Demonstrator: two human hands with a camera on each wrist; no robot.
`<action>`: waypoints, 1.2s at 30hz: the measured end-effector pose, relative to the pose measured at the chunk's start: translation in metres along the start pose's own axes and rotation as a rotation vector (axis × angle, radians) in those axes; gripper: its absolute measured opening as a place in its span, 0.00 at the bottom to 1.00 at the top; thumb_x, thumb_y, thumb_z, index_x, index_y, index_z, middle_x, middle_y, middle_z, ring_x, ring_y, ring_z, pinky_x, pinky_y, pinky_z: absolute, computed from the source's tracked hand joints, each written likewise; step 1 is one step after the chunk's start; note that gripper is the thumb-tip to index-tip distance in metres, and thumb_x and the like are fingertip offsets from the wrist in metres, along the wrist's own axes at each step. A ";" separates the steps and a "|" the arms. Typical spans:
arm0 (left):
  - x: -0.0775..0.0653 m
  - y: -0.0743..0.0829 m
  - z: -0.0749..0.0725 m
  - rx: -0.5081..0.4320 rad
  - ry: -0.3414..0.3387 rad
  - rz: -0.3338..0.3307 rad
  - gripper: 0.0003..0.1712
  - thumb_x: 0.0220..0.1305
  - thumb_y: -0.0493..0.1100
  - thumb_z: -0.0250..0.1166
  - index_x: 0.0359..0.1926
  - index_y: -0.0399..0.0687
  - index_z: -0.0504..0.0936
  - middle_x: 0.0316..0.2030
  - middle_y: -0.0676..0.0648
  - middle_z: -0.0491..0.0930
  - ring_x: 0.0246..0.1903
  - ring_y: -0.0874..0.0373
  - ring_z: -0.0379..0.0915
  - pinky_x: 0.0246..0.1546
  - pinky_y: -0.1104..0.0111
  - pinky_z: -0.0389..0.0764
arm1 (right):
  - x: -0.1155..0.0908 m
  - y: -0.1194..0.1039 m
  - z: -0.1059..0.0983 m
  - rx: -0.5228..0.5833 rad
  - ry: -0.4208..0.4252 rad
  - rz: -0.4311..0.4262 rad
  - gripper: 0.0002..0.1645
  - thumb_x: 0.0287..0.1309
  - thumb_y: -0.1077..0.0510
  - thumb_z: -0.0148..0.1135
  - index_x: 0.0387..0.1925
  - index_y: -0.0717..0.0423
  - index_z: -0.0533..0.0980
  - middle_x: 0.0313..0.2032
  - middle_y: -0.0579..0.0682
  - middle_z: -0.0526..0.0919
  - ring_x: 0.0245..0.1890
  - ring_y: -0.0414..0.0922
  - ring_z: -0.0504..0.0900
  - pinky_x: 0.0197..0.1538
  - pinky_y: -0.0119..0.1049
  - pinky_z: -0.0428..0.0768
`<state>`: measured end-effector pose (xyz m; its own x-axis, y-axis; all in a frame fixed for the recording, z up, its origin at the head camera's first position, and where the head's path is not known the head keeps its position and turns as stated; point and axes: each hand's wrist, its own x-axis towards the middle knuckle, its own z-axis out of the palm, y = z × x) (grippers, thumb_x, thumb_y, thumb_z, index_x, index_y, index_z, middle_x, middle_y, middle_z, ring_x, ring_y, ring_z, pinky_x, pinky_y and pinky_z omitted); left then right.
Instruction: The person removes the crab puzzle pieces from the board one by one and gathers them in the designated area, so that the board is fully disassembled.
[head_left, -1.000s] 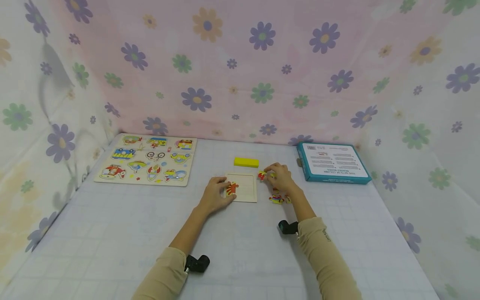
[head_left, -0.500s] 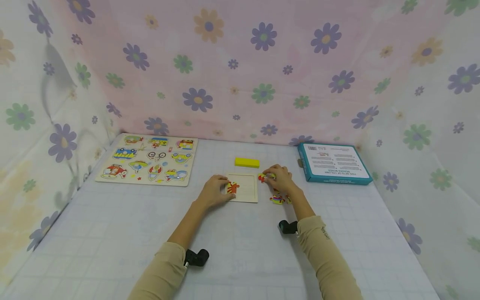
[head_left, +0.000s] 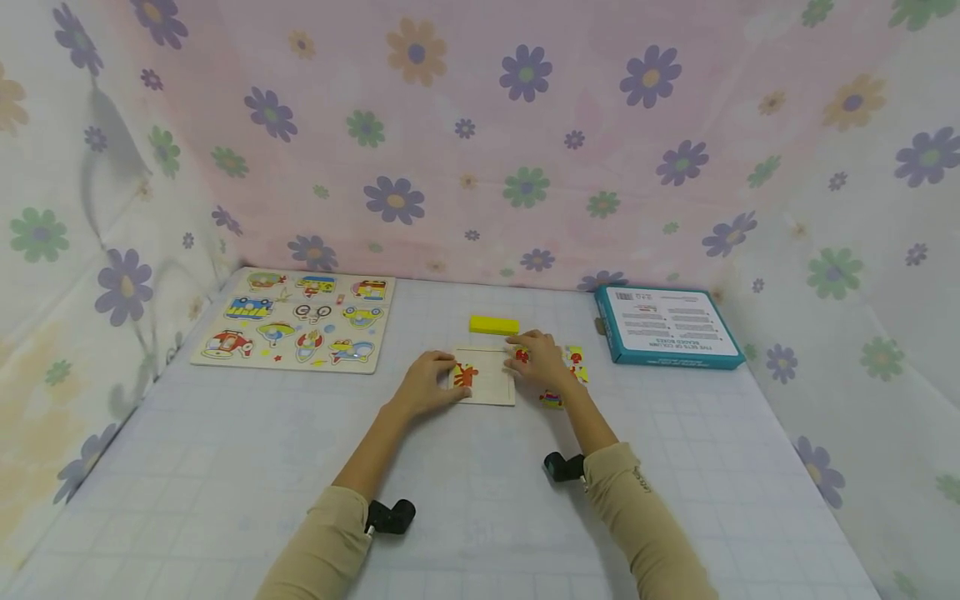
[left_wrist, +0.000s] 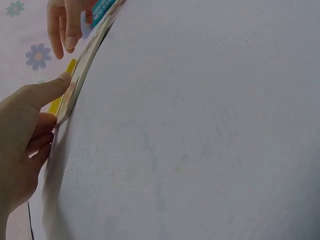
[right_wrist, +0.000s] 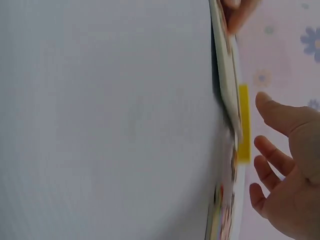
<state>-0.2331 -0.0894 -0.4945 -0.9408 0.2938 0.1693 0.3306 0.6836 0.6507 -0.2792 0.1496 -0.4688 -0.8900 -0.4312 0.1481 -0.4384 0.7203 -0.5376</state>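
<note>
A square wooden puzzle tray (head_left: 491, 382) lies at mid-table in the head view, with one orange-and-yellow puzzle piece (head_left: 463, 376) along its left side. My left hand (head_left: 426, 385) holds the tray's left side, thumb near the front and fingers toward the back. In the left wrist view its thumb (left_wrist: 52, 91) lies over the tray edge. My right hand (head_left: 540, 362) hovers by the tray's right edge; the right wrist view shows its fingers spread, holding nothing. Around it lie loose pieces: a red-and-yellow one (head_left: 521, 356), another (head_left: 577, 363) and a striped one (head_left: 551, 399), partly hidden.
Behind the tray lies a yellow block (head_left: 493, 325). A wooden vehicle puzzle board (head_left: 296, 321) is at the back left, and a teal box (head_left: 667, 327) at the back right. Flowered cloth (head_left: 480, 150) walls surround the table.
My right hand has come away from the red-and-yellow piece and moved left to the tray's right edge, uncovering pieces on the right. The left hand stays on the tray.
</note>
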 end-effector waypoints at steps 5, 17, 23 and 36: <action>0.001 0.000 -0.004 0.024 -0.040 0.005 0.36 0.49 0.53 0.73 0.53 0.33 0.78 0.54 0.40 0.75 0.58 0.45 0.67 0.62 0.57 0.64 | 0.003 -0.027 0.018 0.093 -0.085 -0.035 0.24 0.54 0.58 0.67 0.52 0.64 0.77 0.44 0.61 0.78 0.38 0.52 0.75 0.41 0.43 0.75; 0.003 0.000 -0.007 0.024 -0.081 0.024 0.35 0.48 0.49 0.74 0.53 0.31 0.77 0.55 0.38 0.74 0.59 0.44 0.66 0.63 0.55 0.64 | 0.009 -0.055 0.040 -0.078 -0.146 0.035 0.23 0.52 0.49 0.68 0.47 0.57 0.80 0.48 0.58 0.77 0.50 0.55 0.74 0.50 0.53 0.71; 0.002 -0.001 -0.004 -0.005 -0.084 -0.003 0.34 0.47 0.47 0.74 0.53 0.31 0.77 0.55 0.39 0.73 0.59 0.44 0.65 0.63 0.56 0.64 | 0.008 -0.050 0.043 0.105 -0.099 0.069 0.16 0.53 0.59 0.67 0.44 0.59 0.77 0.36 0.52 0.79 0.36 0.45 0.76 0.44 0.40 0.76; 0.003 -0.011 -0.003 -0.076 -0.025 0.099 0.28 0.47 0.52 0.74 0.44 0.38 0.81 0.50 0.38 0.76 0.56 0.42 0.68 0.61 0.54 0.65 | 0.006 -0.047 0.035 0.032 -0.069 0.008 0.20 0.54 0.63 0.63 0.50 0.66 0.78 0.42 0.59 0.83 0.41 0.51 0.79 0.46 0.45 0.77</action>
<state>-0.2395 -0.0980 -0.4986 -0.9015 0.3740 0.2176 0.4138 0.5982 0.6862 -0.2597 0.0935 -0.4718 -0.8823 -0.4626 0.0870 -0.4261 0.7064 -0.5652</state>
